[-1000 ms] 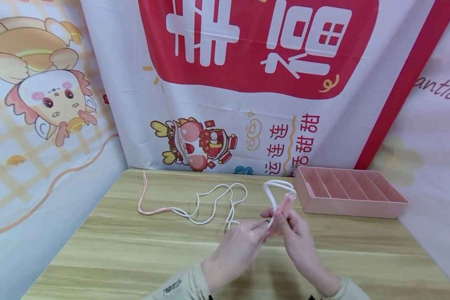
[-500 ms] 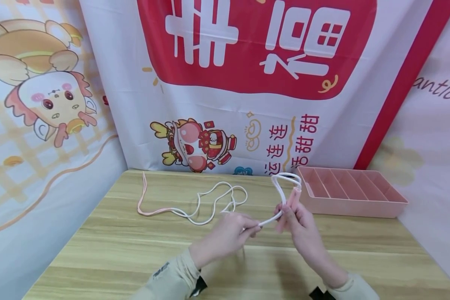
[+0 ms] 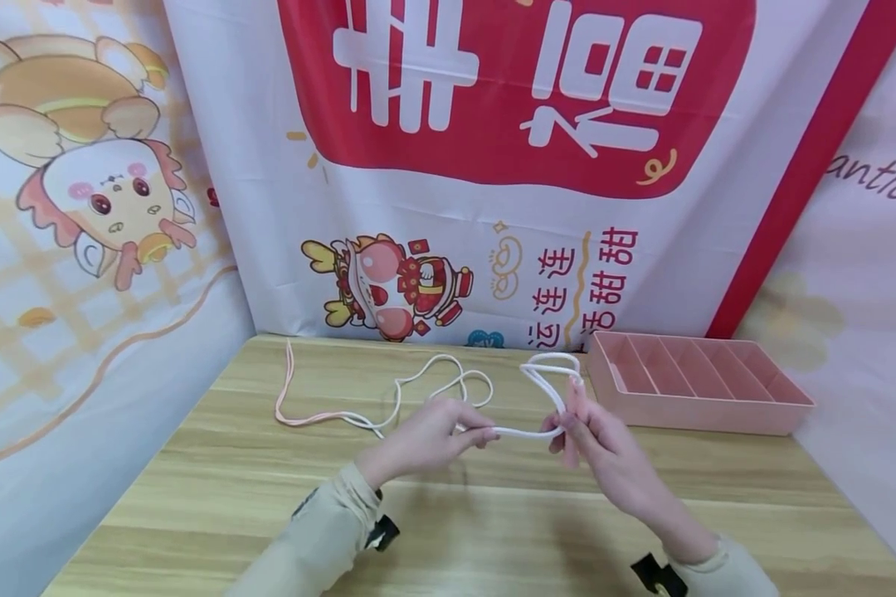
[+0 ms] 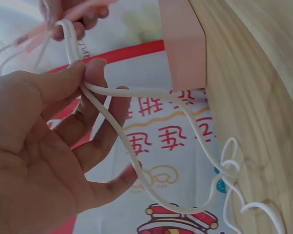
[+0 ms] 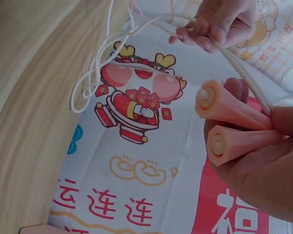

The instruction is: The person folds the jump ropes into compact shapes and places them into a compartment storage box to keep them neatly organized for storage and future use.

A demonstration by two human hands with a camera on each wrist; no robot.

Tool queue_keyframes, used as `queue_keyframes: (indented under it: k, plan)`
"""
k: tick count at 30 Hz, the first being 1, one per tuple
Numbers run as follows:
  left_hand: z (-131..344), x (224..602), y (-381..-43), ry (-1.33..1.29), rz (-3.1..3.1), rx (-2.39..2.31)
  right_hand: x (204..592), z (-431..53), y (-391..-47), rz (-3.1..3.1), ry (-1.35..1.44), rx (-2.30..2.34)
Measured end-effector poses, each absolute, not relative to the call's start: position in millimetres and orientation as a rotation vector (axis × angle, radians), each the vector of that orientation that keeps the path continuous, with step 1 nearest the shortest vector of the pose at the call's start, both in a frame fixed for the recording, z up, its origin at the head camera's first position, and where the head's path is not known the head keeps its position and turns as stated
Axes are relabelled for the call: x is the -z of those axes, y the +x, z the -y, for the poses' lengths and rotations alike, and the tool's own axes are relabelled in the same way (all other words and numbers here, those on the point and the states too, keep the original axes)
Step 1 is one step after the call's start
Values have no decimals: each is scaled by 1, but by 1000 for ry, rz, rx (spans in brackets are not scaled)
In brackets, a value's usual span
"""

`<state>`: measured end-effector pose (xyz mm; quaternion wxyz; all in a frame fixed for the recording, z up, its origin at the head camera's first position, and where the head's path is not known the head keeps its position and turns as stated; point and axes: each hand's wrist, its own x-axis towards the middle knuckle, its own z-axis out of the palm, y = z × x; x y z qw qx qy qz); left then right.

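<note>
Currently, the left hand pinches a white cord between thumb and forefinger, its other fingers spread loosely, as the left wrist view shows. From those fingers the cord runs, doubled, across to the right hand. There the fingers grasp two pink handles side by side, with the thumb over handles and cord, and a loop of cord rises just beyond the fingertips. Behind the left fingers, the rest of the cord drops to the worktop and lies in loose curves, its pink stretch well off to their left. Near the right fingers, beyond them and to their right, stands a pink divided box. Farther past both hands' fingers hangs a printed cloth.
</note>
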<state>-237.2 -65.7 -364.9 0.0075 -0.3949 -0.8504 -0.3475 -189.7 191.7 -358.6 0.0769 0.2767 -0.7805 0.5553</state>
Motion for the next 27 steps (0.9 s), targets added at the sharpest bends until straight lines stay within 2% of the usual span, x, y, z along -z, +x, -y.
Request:
queue_keyframes:
  k: [14,27]
  plan:
    - [66,372,-278,-1444,2675,968,345,-206,-191,2476,951,-1860]
    - [59,339,-286,-1467,2695,787,347,-209,-187,2839,991,-1746]
